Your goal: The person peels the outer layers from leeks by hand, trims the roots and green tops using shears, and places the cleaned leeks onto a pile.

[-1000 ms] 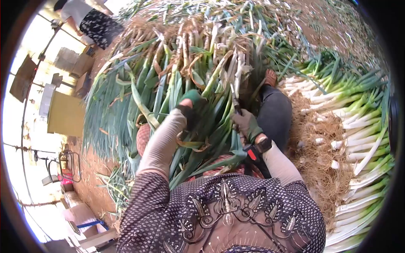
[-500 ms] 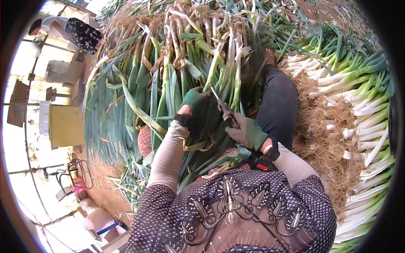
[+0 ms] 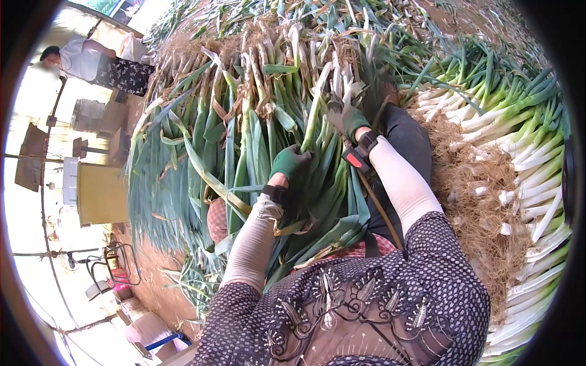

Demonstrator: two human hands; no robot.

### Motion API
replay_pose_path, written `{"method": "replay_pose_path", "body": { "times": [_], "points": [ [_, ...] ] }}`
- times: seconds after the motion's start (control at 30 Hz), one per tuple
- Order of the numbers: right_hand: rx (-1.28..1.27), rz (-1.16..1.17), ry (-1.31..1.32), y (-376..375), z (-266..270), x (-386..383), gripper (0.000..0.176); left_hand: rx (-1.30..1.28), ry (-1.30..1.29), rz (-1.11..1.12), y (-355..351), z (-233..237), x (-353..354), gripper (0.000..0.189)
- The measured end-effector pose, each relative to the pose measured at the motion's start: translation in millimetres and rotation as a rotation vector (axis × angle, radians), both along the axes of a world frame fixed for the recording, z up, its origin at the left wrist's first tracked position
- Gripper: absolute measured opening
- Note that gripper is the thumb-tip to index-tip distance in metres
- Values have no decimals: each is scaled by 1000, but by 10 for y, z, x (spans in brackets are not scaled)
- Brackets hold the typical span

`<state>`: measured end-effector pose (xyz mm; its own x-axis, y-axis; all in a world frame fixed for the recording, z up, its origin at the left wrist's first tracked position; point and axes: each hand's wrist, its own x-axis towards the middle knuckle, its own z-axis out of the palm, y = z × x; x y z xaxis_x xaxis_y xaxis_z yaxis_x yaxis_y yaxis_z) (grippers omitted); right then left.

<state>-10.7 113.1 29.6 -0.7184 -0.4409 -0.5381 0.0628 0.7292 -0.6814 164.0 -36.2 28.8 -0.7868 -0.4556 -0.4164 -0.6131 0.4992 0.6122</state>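
My left hand (image 3: 292,165), in a green glove, is closed round the green part of a leek (image 3: 312,122) whose pale end points up and away. My right hand (image 3: 349,122), in a green and grey glove, is at the leek's right, near its pale end. Its fingers are bent round a dark tool with a red mark (image 3: 354,160) beside the wrist; the tip of the tool cannot be made out. A thick pile of untrimmed leeks (image 3: 201,122) with dry roots lies under and around both hands.
Trimmed white leeks (image 3: 537,183) lie in a curved row at the right, beside a heap of cut roots (image 3: 476,201). My bent leg (image 3: 409,140) is between the piles. Another person (image 3: 104,64) is at the upper left, above a yellow container (image 3: 102,194).
My right hand has moved up and away along the leek, with the tool turned. My left hand has shifted slightly toward me, still round the leek. The other person has shifted slightly.
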Motion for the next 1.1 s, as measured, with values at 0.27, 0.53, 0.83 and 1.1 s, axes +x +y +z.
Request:
{"method": "replay_pose_path", "body": {
  "times": [0.27,0.53,0.83,1.1],
  "points": [
    [-80,102,57,414,-19,852,63,-48,18,4,57,-27,-24,45],
    [-106,-101,17,282,57,335,47,-104,-47,-66,125,42,-20,45],
    [-179,119,143,562,-209,825,59,-506,123,-90,-207,735,-223,49],
    [-329,56,126,579,-376,873,60,-853,-198,-66,-465,214,-202,42]
  ]
}}
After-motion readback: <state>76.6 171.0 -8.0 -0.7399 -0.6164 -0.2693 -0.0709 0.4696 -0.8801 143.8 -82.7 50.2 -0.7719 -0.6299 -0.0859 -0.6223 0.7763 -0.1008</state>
